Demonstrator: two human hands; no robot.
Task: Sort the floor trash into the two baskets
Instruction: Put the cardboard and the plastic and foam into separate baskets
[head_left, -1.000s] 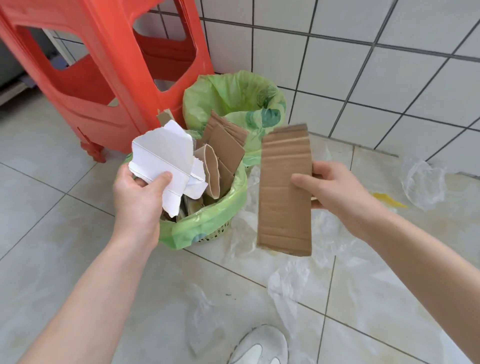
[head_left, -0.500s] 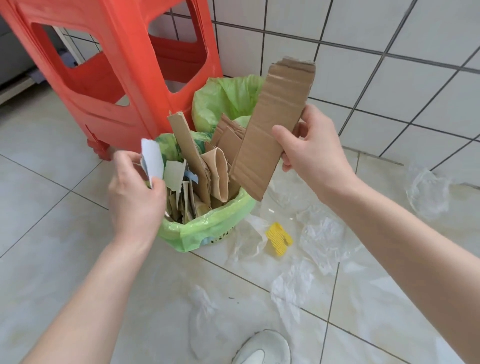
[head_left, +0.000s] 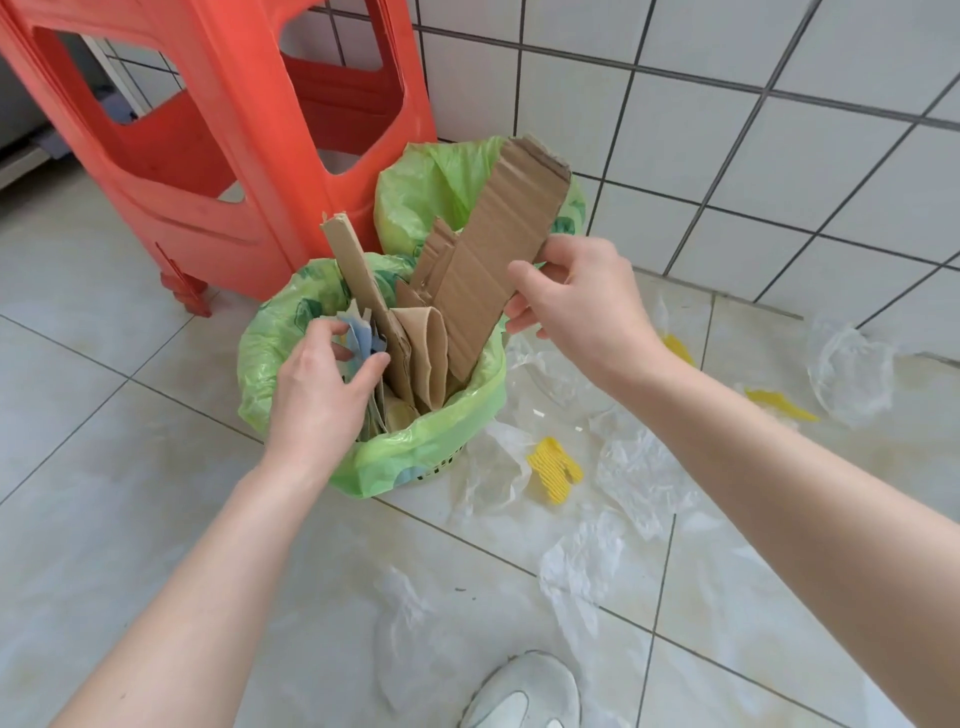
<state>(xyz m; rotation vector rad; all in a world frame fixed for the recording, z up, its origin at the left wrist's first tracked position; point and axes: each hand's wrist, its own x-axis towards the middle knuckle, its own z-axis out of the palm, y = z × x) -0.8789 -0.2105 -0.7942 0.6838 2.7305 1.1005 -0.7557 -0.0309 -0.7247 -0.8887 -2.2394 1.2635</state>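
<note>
Cardboard (head_left: 488, 270) pinched in our right hand (head_left: 582, 317) may tip from the crammed basket (head_left: 415, 452) below; left hand (head_left: 317, 384) grips paper (head_left: 358, 338).

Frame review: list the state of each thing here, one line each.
Left hand: pushing paper scraps into near basket.
Right hand: holding cardboard strip, lower end in near basket.
Far basket: lined, contents hidden.
Plastic film: on floor.
Yellow scrap: on floor.
</note>
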